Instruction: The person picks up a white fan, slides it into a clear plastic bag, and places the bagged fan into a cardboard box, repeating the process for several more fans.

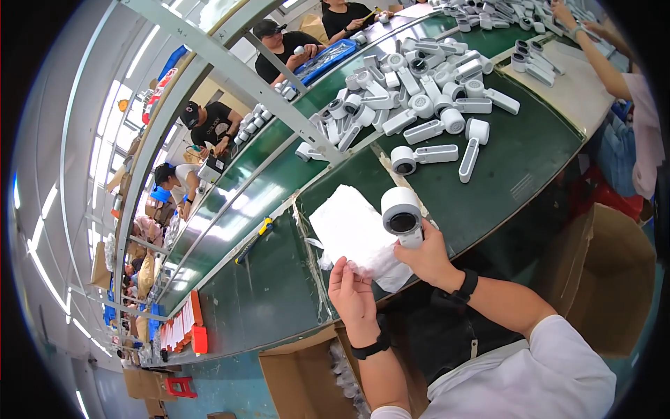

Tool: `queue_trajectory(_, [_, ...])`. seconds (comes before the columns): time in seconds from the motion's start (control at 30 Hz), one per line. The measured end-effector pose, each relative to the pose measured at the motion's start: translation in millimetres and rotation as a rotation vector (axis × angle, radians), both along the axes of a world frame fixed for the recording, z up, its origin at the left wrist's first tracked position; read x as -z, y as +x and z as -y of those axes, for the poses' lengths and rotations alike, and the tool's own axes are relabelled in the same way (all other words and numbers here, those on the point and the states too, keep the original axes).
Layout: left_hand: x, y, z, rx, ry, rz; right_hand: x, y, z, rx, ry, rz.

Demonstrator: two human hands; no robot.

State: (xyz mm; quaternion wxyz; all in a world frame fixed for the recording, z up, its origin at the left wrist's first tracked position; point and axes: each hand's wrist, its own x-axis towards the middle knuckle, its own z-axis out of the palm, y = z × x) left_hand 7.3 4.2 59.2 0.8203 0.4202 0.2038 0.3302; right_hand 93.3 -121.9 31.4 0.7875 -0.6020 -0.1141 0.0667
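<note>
My right hand (pixel 431 257) is closed round the handle of a white and grey handheld fan (pixel 401 209), its round head up and its dark front facing me. Beneath the fan, a stack of thin white sheets or bags (pixel 349 227) lies on the green bench; which of the two I cannot tell. At the stack's near edge my left hand (pixel 352 293) has thumb and fingertips pinched on a thin white sheet. Beyond my hands, several more handheld fans (pixel 426 94) lie in a loose heap, with one fan (pixel 474 146) apart at its near side.
A yellow and black cutter (pixel 255 239) lies left of the stack. Metal frame posts (pixel 244 77) rise from the bench (pixel 258 293). Orange-red boxes with papers (pixel 185 325) stand at its left end. Cardboard boxes (pixel 307 380) (pixel 607 279) sit below. Co-workers (pixel 209 126) work across, and one at right.
</note>
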Motion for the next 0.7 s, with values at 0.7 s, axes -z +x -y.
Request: queue_trajectory(0.7, [-18,5,19,0.099,0.532,-0.199,-59,28,84,-1.028,-0.533,0.042])
